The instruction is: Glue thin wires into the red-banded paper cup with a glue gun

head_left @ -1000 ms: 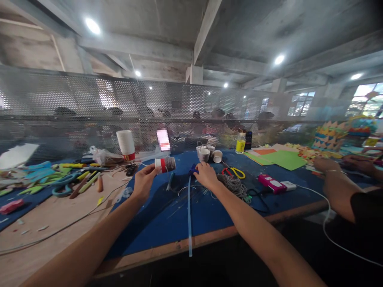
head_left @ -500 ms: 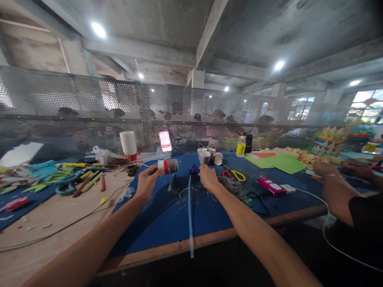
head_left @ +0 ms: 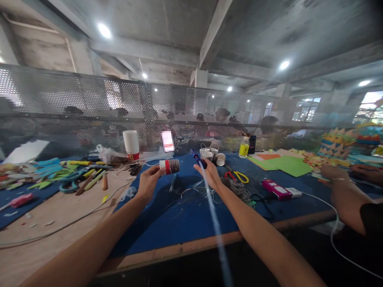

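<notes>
My left hand (head_left: 149,181) holds a small paper cup (head_left: 170,166) with a red band, lying on its side above the blue mat (head_left: 179,223). In my right hand (head_left: 211,174) is a blue tool (head_left: 200,160) with a long pale blue tube (head_left: 213,215) trailing toward me, lifted off the mat and blurred. A tangle of grey string (head_left: 237,187) and thin wires (head_left: 191,193) lies just below my right hand.
Yellow-handled scissors (head_left: 237,175), small white cups (head_left: 211,153), a stack of cups (head_left: 131,144), a yellow bottle (head_left: 244,146), a pink device (head_left: 275,189) and green paper (head_left: 289,164) sit on the table. Another person's arm (head_left: 344,191) works at the right. A perforated metal screen (head_left: 89,107) stands behind.
My right hand has raised the blue tool off the mat; its tube now swings up and toward me. The cup in my left hand has barely moved.
</notes>
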`<state>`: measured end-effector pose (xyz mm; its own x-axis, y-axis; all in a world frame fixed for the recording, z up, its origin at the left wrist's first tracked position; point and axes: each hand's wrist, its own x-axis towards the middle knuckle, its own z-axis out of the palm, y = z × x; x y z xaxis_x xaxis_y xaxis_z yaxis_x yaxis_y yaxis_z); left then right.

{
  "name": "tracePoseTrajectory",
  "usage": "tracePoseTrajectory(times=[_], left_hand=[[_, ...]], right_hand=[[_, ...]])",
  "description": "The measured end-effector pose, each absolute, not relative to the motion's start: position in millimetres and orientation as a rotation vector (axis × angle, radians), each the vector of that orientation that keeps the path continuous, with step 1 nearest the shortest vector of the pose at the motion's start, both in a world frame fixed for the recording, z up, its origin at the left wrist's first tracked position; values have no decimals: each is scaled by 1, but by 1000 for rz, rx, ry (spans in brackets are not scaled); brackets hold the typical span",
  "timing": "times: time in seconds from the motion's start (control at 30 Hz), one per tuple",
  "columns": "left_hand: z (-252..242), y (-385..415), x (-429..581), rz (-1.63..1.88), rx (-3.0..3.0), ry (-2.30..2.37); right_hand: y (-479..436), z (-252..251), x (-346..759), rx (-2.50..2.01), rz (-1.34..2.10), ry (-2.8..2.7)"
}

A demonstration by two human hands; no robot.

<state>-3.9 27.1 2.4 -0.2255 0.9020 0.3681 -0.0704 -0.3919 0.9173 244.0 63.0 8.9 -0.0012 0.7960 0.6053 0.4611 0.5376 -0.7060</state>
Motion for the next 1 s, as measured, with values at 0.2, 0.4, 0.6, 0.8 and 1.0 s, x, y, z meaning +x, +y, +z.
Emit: tracePoseTrajectory(times=[0.2,0.4,0.6,0.8,1.0], left_hand=[[2,27,-3,1704,1300,1066],[5,22,-3,1683,1316,1065],[1,28,-5,1715,1394,1115],[2,27,-4,1720,1416,1099],[3,25,-4,1705,1431,1082]], right_hand=[[46,10,228,-969,565,-1696],[28,14,221,-903,538,-1794],[24,16,220,-873,434,-1912],[21,18,221,-871,385,-1954],[22,18,221,-901,376,-1969]])
